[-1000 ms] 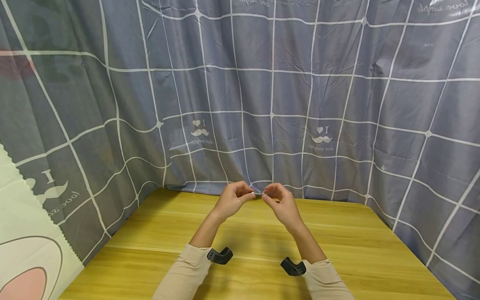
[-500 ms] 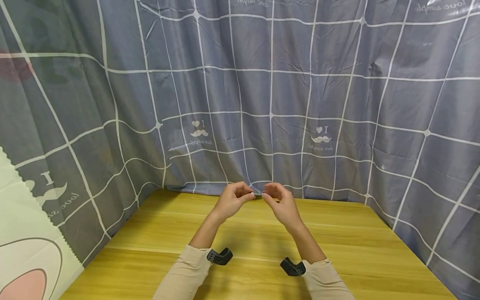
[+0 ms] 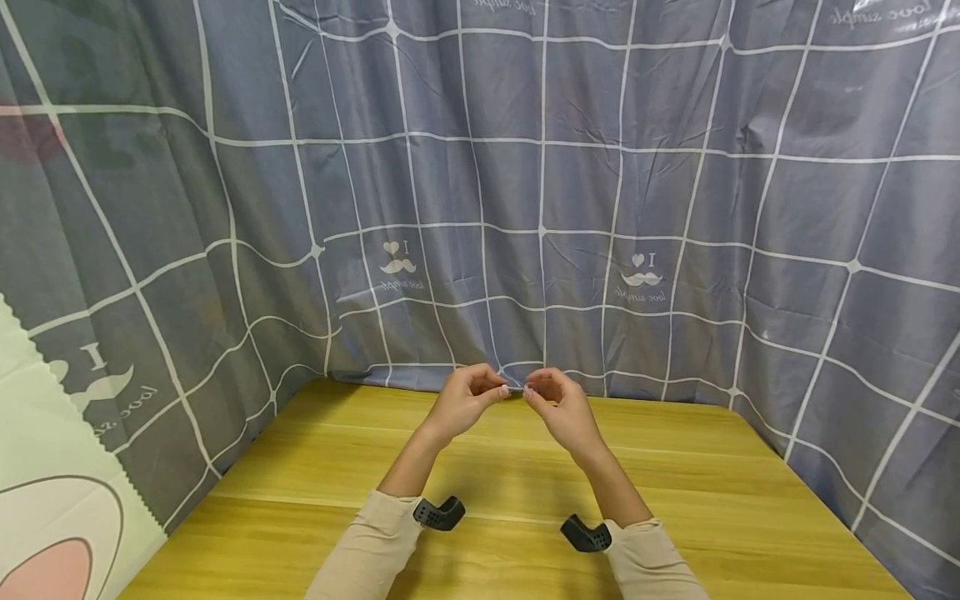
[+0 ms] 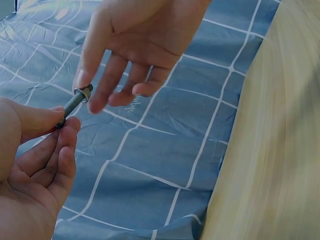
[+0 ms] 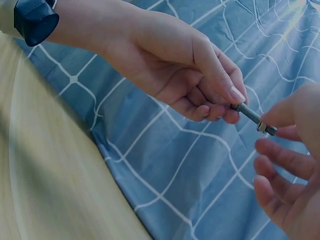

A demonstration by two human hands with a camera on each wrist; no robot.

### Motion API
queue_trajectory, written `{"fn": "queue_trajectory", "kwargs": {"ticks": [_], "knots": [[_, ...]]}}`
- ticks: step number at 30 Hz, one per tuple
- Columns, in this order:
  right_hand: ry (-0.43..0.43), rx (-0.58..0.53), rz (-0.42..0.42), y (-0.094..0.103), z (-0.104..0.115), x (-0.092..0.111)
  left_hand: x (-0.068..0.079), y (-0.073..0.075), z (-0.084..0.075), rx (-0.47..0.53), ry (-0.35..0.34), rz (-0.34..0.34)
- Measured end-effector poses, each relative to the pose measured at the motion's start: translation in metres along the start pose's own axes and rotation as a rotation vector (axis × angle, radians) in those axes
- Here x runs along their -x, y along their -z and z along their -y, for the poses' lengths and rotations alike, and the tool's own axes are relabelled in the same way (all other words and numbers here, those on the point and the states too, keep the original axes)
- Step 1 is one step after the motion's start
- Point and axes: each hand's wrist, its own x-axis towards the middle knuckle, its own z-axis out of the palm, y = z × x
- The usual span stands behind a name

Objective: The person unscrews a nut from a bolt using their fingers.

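Observation:
My left hand [image 3: 459, 404] pinches a threaded bolt [image 4: 73, 106] at one end between thumb and fingers, holding it above the table near its far edge. A small metal nut [image 5: 261, 126] sits on the thread close to the bolt's free end. My right hand [image 3: 568, 417] is at that end, its thumb and forefinger at the nut, while its other fingers [image 5: 270, 172] stand apart from the bolt. Seen in the left wrist view, a fingertip of the right hand touches the nut; the far contact is partly hidden.
The wood-grain table [image 3: 495, 475] lies beneath both hands. A grey-blue checked curtain [image 3: 517, 192] hangs behind and along both sides. At the left is a pale cloth [image 3: 45, 433] with a pink print. Black wrist devices [image 3: 439, 512] sit at the sleeves.
The right fingers have shifted slightly around the bolt's free end, with small opening and closing movements. The left hand keeps its place and hold on the bolt.

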Motion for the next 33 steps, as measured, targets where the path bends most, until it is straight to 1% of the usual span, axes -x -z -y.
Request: {"fn": "queue_trajectory", "kwargs": {"ticks": [9,16,23,27,33], "knots": [[0.015,-0.012,-0.003,0.0011,0.0007,0.0,-0.0001,-0.0009,-0.0009,0.004,-0.005,0.017],[0.027,0.004,0.011,-0.0009,0.0024,0.0009,-0.0003,0.0014,0.0002,0.021,0.003,-0.013],[0.044,0.004,-0.025,-0.0015,0.0019,-0.0017,-0.0007,0.0026,-0.0002,0.025,-0.001,-0.015],[0.05,0.015,-0.005,0.0004,0.0011,-0.0013,-0.0006,0.002,0.0013,0.02,0.011,-0.015],[0.011,0.028,0.027,0.0025,0.0003,0.0008,-0.0011,-0.0002,0.0028,0.027,0.006,-0.007]]}}
